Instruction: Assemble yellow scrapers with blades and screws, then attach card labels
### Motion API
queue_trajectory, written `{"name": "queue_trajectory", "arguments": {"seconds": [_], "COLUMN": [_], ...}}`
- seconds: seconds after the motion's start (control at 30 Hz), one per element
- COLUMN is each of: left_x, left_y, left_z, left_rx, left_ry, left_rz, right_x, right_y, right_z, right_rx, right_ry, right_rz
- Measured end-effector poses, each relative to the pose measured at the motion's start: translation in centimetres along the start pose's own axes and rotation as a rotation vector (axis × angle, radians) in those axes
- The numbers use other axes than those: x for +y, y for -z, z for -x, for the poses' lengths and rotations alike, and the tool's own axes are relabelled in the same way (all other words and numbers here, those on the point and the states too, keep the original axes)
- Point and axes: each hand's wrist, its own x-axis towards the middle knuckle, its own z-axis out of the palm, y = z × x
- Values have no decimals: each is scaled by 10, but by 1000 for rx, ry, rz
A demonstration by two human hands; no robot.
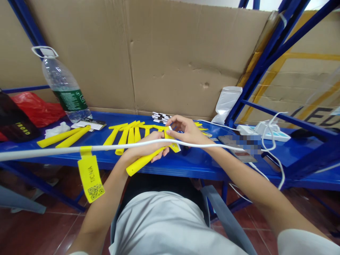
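Observation:
My left hand [152, 139] is closed round a yellow plastic tool [143, 162] with a long round handle pointing down to the left. Its flared head, with a white edge, shows past my fingers on the right. Just above that head, my right hand [186, 130] pinches a small flat yellow piece [167, 133] with a white edge between thumb and fingers. Whether this piece touches the tool I cannot tell. Several similar yellow tools [122, 140] lie in a row on the blue table behind my left hand. A white cable crosses in front of both hands.
At the left stand a large plastic bottle [67, 88] and a red bag [38, 108], with two yellow handles [62, 137] nearby. Small black-and-white items [160, 117] lie behind my hands. To the right are a phone-like slab [236, 147] and a power strip [276, 134]. Cardboard backs the blue table [196, 164].

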Motion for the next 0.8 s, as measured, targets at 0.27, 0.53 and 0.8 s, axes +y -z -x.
{"name": "queue_trajectory", "arguments": {"seconds": [0.27,0.53,0.8], "left_x": [-3,-1,15], "left_y": [1,-1,-8], "left_z": [-1,0,0], "left_rx": [9,89,145], "left_ry": [24,-11,-81], "left_rz": [26,110,60], "right_x": [7,-17,-23], "right_y": [1,3,6], "right_z": [-5,-1,-3], "right_rx": [30,-72,-79], "right_ry": [-67,-213,-264], "right_rz": [-80,-1,-26]}}
